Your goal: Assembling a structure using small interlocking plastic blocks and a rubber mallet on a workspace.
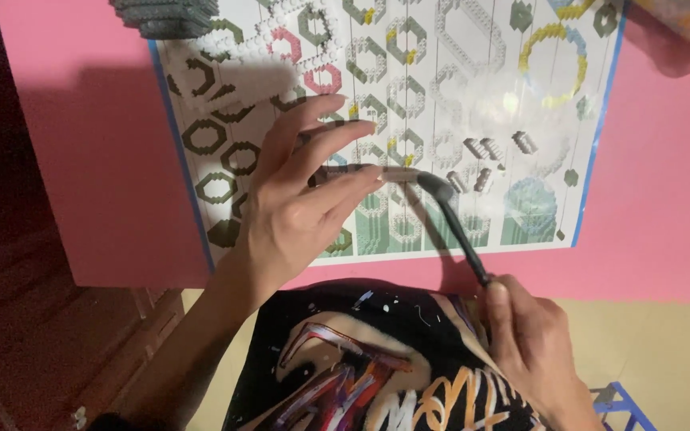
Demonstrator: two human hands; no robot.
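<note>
Left hand pinches a small strip; right hand grips a black tool over the blue-edged sheet.

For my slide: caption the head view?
Left hand and right hand hold a dark tool over a pattern sheet.

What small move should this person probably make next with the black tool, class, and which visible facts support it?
Probably nudge the black tool's tip a touch further onto the small brick strip pinched in the left hand. The right hand grips the handle, and the tip already meets the strip's end above the instruction sheet.
</note>
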